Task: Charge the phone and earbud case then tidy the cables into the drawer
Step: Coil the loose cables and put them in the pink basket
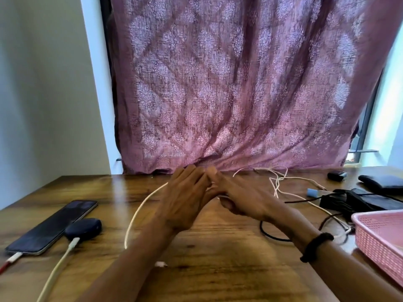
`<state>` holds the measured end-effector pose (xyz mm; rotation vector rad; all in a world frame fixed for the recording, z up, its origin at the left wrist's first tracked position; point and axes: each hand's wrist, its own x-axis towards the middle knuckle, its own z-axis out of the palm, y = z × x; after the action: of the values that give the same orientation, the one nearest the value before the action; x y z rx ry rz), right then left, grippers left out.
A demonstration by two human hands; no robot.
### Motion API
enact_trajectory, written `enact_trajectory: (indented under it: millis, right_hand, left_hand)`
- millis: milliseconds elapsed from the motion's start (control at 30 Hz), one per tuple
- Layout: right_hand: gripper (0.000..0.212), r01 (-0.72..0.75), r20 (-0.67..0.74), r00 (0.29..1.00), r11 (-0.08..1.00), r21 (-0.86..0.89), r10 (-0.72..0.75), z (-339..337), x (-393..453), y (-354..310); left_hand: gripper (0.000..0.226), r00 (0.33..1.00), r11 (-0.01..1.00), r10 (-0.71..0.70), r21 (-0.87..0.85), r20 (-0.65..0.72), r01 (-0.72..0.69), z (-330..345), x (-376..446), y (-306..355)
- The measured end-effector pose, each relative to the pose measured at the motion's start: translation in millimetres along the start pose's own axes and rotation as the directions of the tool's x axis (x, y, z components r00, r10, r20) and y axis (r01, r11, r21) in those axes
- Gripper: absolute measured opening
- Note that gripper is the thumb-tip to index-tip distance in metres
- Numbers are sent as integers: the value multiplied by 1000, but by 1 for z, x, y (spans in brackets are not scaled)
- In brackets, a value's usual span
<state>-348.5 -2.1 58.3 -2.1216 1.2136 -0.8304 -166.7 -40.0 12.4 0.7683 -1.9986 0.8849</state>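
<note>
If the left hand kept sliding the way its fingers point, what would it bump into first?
The left hand points up-right, away from the person. Its fingertips already meet the right hand. Past that, probably the purple curtain at the table's far edge, though depth is unclear.

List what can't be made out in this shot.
- White cable: its middle is hidden behind the left hand and right hand; the grip is unclear.
- Basket: cut off by the right edge.
- Red cable at the phone: runs off the left edge.
- Drawer: not in view.
- Black items on the right: blurred, unidentifiable.
</note>
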Motion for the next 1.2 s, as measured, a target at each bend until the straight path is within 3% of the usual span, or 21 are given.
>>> enact_trajectory:
  millis: [67,133,233,300,333,400,467,500,567,633,700,767,867,933,1067,1133,1200]
  right_hand:
    - [82,-146,213,975,901,409,61,-6,-1,-5]
    - [78,-158,277,957,638,754,-91,-15,-1,-8]
    - [76,-27,86,973,263,964,-216,-22,-4,-13]
    - [77,86,-57,975,127,988,-214,-20,-2,-9]
    - [76,151,-126,974,125,981,-186,-20,1,-3]
    - [73,264,-242,963,255,930,-114,-16,12,8]
    - [71,339,-344,933,562,754,-102,-15,16,18]
    - [71,339,-365,921,740,581,-135,-14,15,20]
    - [73,241,-308,935,951,195,-174,-11,8,23]
    - [77,140,-180,974,990,-8,-139,-8,2,22]
    - [78,82,-20,997,994,75,-81,-2,-2,16]
    - [77,-14,87,996,948,317,-14,2,1,12]
    - [79,-133,274,959,730,670,-77,1,8,13]
    - [76,-144,277,947,551,822,-166,-2,10,14]
    - [73,-37,105,975,324,945,-195,-2,15,21]
    - [71,20,22,990,287,958,-141,-4,18,26]
    - [68,43,-20,996,265,963,-90,-6,19,33]
  left_hand:
    - [41,993,991,-109,-75,51,112,1,-3,-1]
    - [39,966,952,-259,-162,23,259,5,-5,-1]
    - [32,953,930,-297,-207,64,304,10,-8,10]
    - [25,956,939,-221,-224,194,263,10,-5,28]
    - [23,954,944,-189,-224,234,242,10,0,38]
    - [29,950,949,-174,-213,259,232,10,11,47]
    - [32,960,951,-157,-229,232,210,6,17,46]
    - [28,972,955,-132,-236,193,177,2,16,44]
    - [18,989,970,-95,-214,110,117,-6,13,34]
    - [14,996,987,-81,-136,24,84,-11,9,21]
    - [23,995,993,-102,-62,-7,101,-12,9,11]
    - [33,983,982,-179,-63,-29,177,-12,9,7]
    - [28,948,923,-315,-244,-34,298,-4,5,10]
    - [21,933,846,-359,-431,-27,314,7,-1,18]
    - [23,841,510,-504,-717,198,475,22,-6,43]
    - [29,774,328,-539,-764,331,556,23,-3,50]
    - [33,683,64,-530,-779,503,624,20,2,56]
